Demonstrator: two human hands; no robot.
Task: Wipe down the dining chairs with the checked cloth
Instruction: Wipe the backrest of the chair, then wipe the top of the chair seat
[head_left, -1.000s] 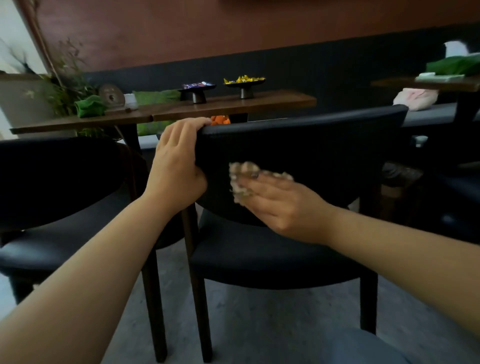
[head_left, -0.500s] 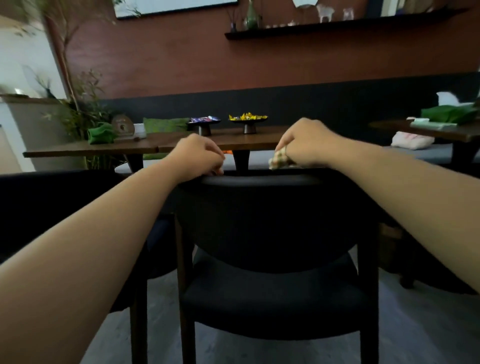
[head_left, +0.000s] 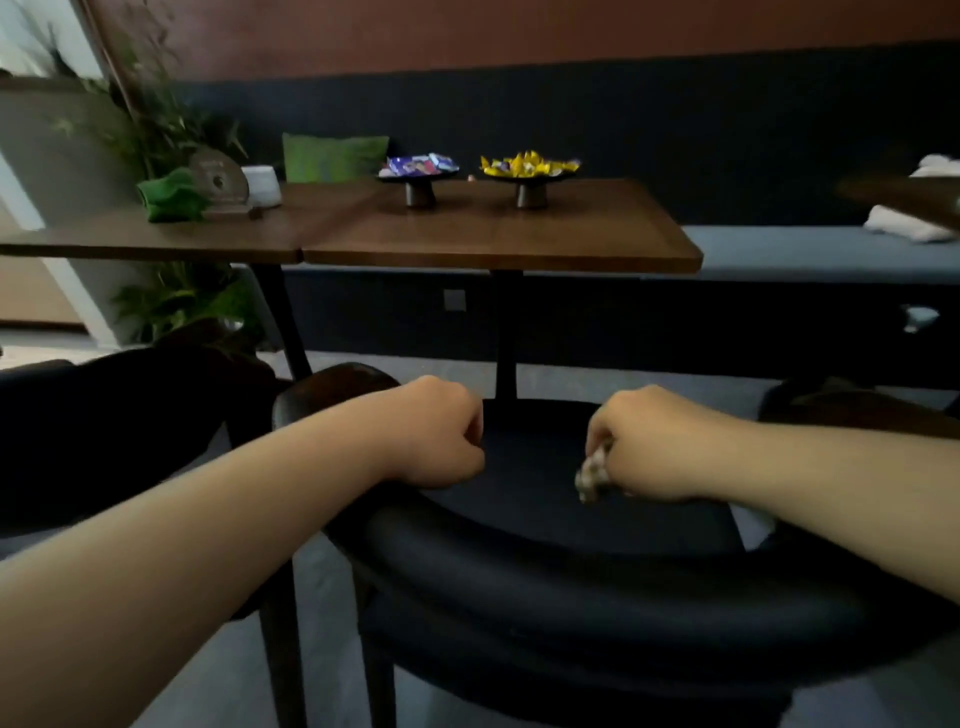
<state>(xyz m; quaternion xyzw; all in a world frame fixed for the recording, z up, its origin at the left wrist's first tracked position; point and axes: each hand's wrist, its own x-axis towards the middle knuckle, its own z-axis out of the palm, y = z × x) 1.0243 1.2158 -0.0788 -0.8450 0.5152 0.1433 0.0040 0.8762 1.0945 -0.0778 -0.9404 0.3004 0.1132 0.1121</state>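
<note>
Head view looks down over a black dining chair (head_left: 545, 587): padded curved backrest rim runs across the near centre, dark seat pad beyond it, dark wood frame end showing at the far left of the rim, wood legs below. Left hand (head_left: 431, 434) is curled into a fist over the backrest rim's left part, knuckles up; it looks like a grip on the rim, fingertips hidden. Right hand (head_left: 649, 444) is also curled, clutching the checked cloth (head_left: 591, 473), bunched small so only a pale beige-and-white checked wad pokes out at the thumb side. Cloth sits over the seat pad, right of centre; contact with the pad cannot be told, blur there. Second black chair (head_left: 104, 431) at left, just beside the first. Far side: wooden table (head_left: 493, 234) with two small pedestal dishes, one with blue-purple wrapped sweets (head_left: 418, 166), one with yellow ones (head_left: 527, 166), a green folded cloth (head_left: 169, 195) at far left. Green cushion (head_left: 332, 156) behind the table.
</note>
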